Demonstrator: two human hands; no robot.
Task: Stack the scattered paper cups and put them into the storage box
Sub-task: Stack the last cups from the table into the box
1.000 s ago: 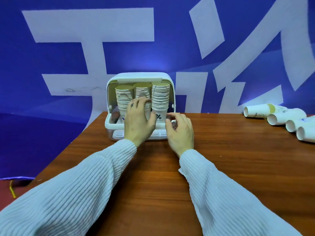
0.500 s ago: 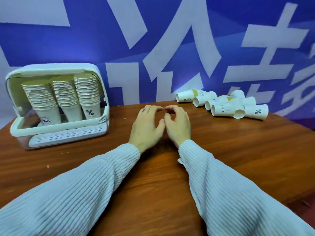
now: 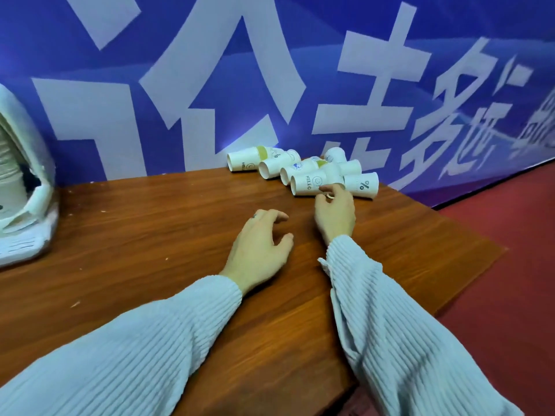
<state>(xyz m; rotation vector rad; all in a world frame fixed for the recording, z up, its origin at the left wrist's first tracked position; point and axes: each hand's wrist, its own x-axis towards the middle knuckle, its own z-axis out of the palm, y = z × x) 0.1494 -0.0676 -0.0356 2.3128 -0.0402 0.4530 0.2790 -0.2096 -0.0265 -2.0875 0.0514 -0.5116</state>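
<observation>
Storage box (image 3: 27,205) cut off at left edge, right hand (image 3: 335,213) fingertips touching paper cups (image 3: 303,172), left hand (image 3: 259,250) relaxed, empty

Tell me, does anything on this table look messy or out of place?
Yes. A cluster of paper cups lies tipped on its sides at the table's far edge against the blue banner, pointing different ways. The right hand reaches toward them.

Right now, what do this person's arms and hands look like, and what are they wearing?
Both arms wear long, loose sleeves of pale blue-grey ribbed knit, ending at the wrists. The hands are bare, without gloves. The left hand has a small dark mark near a knuckle; the right hand wears a thin ring on one of its fingers.
</observation>
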